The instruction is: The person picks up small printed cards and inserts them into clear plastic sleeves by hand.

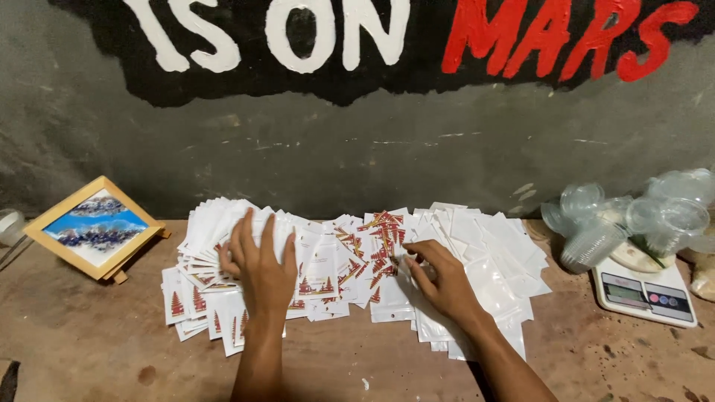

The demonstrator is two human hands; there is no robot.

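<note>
A worn brown desk [89, 342] runs along a dark grey wall [357, 149] with large painted letters across the top of the frame. At the centre, the left hand [257, 268] lies palm down with its fingers [249, 227] spread flat on a wide heap of small white pouches [491, 253] printed with red marks; it grips nothing. Just right of it, the right hand [439, 279] bends its fingers [413, 257] together, tips pinching at a pouch edge near the middle of the heap. Both forearms rise from the lower edge of the frame. The heap reaches the wall behind; bare desk lies open in front and at lower left. A framed blue picture [97, 227] leans at left, well apart. At right, near the heap, a white scale [648, 290] carries clear plastic cups [633, 219].
</note>
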